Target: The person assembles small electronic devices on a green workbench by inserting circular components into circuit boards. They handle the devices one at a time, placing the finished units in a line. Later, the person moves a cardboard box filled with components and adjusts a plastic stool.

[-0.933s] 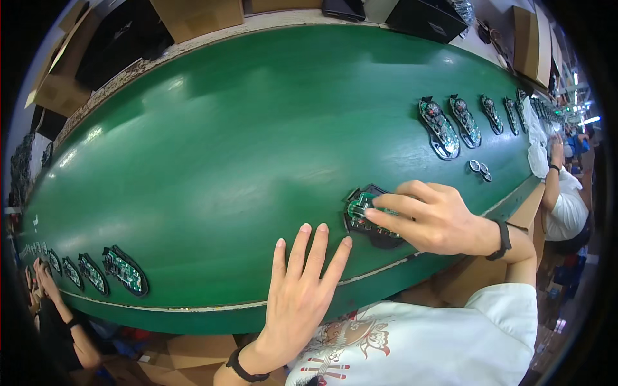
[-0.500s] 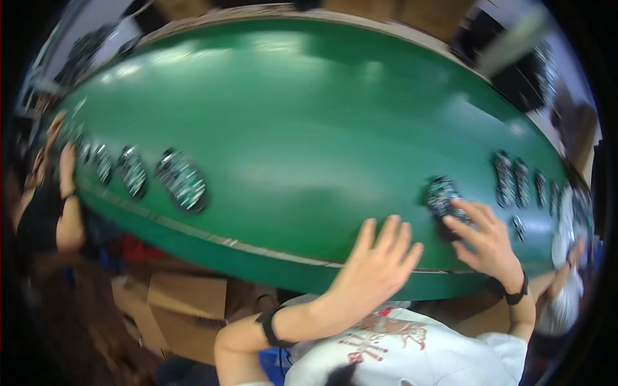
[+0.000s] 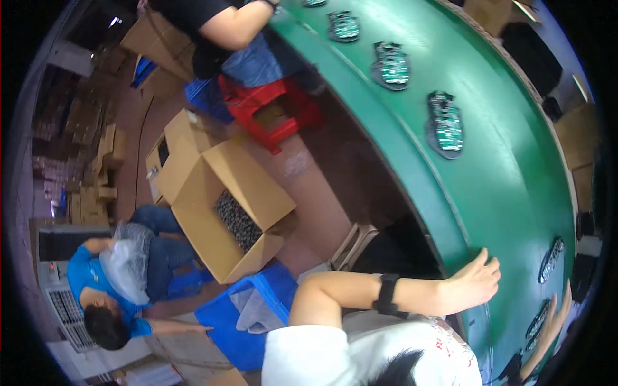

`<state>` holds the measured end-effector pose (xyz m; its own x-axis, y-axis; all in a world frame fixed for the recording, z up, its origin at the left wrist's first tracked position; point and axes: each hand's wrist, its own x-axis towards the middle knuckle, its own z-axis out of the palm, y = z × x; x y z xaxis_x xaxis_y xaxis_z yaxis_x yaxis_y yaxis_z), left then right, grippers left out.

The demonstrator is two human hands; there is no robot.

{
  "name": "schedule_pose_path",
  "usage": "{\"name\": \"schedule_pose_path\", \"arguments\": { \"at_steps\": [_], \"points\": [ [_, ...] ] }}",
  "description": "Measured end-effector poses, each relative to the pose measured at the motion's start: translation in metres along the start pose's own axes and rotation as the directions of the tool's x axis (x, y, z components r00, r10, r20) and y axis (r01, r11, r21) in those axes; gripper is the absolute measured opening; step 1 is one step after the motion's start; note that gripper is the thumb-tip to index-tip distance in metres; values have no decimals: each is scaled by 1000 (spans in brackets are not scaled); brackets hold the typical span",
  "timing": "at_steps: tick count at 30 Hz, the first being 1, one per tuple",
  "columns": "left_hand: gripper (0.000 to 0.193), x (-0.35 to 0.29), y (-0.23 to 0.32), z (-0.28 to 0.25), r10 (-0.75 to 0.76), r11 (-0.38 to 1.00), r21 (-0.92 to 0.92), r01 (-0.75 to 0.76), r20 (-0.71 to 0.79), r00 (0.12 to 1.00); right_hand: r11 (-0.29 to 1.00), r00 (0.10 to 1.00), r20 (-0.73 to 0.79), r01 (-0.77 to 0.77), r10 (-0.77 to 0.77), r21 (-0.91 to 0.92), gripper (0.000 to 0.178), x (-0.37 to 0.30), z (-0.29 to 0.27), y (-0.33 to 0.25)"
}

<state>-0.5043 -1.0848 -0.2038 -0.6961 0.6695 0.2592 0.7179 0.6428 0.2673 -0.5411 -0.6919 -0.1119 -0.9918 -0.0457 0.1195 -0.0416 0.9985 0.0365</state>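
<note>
My left hand rests by the near edge of the green table, fingers stretched out and nothing in it. Toward the lower right, my right hand has its fingers extended beside a dark, sole-shaped piece; whether it touches that piece I cannot tell. Another such piece lies just beyond. Farther up the table is a dark oval piece carrying a green circuit board, with a similar board and another one in a row.
An open cardboard box holding many small dark parts stands on the floor at left. Near it are a blue bin and a red stool. A seated person in blue reaches toward the bin; another person's arm is at the table.
My view has swung to the left and down, bringing the floor, box and seated person into sight. My right hand, earlier on a board piece, now has its fingers stretched out.
</note>
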Motion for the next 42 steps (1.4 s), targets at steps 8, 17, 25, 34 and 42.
{"name": "schedule_pose_path", "arguments": {
  "at_steps": [8, 17, 25, 34, 42],
  "points": [
    [27, -10, -4, -2, 34, 999, 41, -29, -135, 990, 985, 971, -180, -167, 155, -49, 35, -129, 32, 32],
    [10, -62, -23, -23, -31, 999, 13, 38, -361, 932, 988, 984, -118, -142, 134, -65, 32, -147, 65, -6],
    [16, -141, -43, -35, -143, 977, 24, 212, -663, 735, 998, 996, -89, -18, 13, -52, 29, -111, 68, -27],
    [15, -316, -49, 80, -836, 504, -374, 778, -437, 332, 982, 989, 0, 149, -150, 116, 28, -2, 76, -2],
    [83, -462, -56, 218, -670, -621, -711, 331, 261, -695, 873, 901, -121, 434, -417, 223, 26, 113, 79, -137]
  ]
}}
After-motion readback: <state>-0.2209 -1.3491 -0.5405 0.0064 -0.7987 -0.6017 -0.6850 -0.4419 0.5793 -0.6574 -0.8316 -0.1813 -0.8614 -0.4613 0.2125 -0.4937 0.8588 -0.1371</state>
